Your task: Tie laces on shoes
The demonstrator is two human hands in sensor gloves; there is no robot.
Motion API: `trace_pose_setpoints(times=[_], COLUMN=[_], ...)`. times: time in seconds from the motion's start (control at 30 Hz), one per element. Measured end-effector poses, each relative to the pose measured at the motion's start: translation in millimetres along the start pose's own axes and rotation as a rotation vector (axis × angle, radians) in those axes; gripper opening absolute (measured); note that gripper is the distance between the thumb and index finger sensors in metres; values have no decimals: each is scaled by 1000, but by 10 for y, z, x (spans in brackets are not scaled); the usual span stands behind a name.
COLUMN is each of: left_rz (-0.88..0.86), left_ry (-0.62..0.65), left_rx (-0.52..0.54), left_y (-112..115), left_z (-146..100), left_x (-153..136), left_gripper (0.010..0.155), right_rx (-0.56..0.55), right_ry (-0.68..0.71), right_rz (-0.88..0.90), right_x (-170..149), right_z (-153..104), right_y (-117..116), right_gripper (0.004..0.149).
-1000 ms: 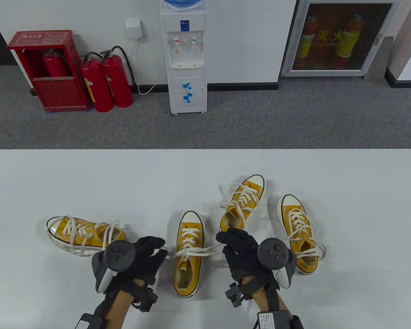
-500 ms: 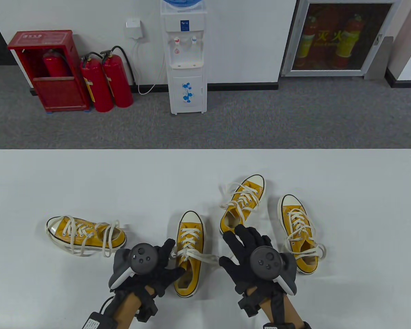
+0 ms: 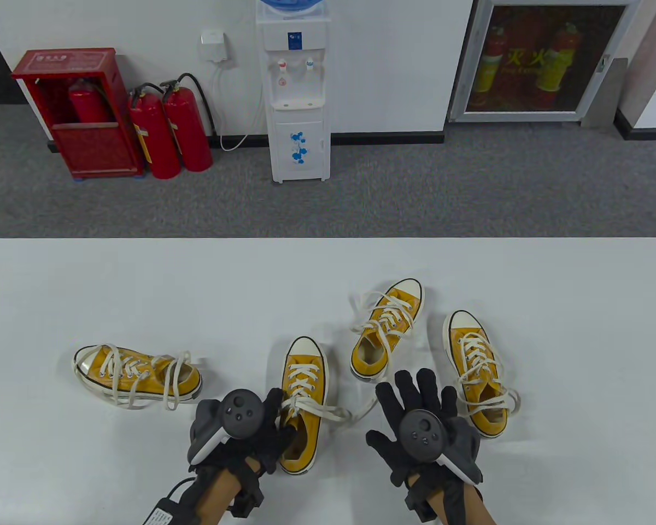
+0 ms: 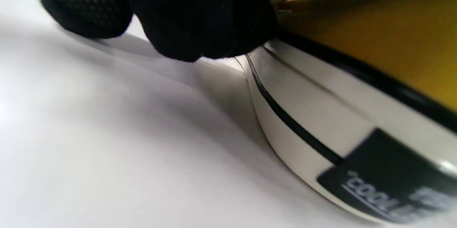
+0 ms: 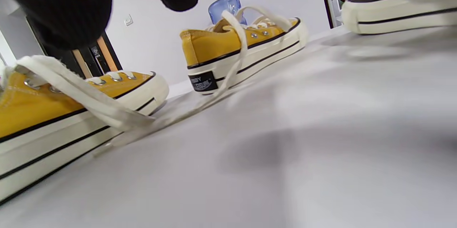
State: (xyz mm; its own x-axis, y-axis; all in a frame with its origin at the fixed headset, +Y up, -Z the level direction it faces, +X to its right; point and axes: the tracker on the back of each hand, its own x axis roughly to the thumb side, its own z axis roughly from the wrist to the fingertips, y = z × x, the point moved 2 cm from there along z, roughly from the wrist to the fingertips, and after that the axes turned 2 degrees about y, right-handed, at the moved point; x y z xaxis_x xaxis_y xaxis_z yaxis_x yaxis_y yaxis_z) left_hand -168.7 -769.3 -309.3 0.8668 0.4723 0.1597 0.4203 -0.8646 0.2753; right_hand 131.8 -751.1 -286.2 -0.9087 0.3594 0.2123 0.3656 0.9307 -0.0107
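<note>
The yellow canvas sneaker with white laces point(image 3: 302, 404) stands on the white tabletop point(image 3: 142, 284) between both hands. The left hand point(image 3: 251, 432) rests against its side, grip unclear; the right hand point(image 3: 421, 426) hovers with fingers point(image 3: 410, 385) spread.

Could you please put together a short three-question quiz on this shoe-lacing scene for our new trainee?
1. How many yellow shoes lie on the table?
2. True or false: the right hand pinches a lace end.
3. Which shoe lies on its side? A) the far-left shoe B) the middle shoe C) the far-right shoe

Key
1. Four: the three above and the upper shoe.
2. False: its fingers are spread over the table, and the lace lies loose beside it. The left hand rests at the middle shoe's side; whether it holds a lace cannot be told.
3. A.
</note>
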Motion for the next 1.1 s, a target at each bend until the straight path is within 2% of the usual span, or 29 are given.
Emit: trace_pose_setpoints(times=[0.1, 0.4, 0.67, 0.93, 1.1], left_rz=[3, 14, 80, 21, 64], left_ry=[-22, -93, -95, -168, -235], left_rx=[14, 51, 126, 216, 270], left_y=[17, -56, -218, -632, -905], left_z=[-1, 3, 23, 186, 332], left_x=[23, -68, -39, -134, -225], left_gripper=[74, 59, 56, 58, 58], right_rx=[-29, 2, -11, -19, -18], right_ry=[-8, -30, -41, -34, -32], right_rz=[-2, 5, 23, 13, 19], right_x=[-26, -66, -91, -95, -94], right_z=[-11, 0, 10, 19, 20], right_y=[40, 22, 49, 44, 40], right_gripper=[84, 82, 80, 79, 79])
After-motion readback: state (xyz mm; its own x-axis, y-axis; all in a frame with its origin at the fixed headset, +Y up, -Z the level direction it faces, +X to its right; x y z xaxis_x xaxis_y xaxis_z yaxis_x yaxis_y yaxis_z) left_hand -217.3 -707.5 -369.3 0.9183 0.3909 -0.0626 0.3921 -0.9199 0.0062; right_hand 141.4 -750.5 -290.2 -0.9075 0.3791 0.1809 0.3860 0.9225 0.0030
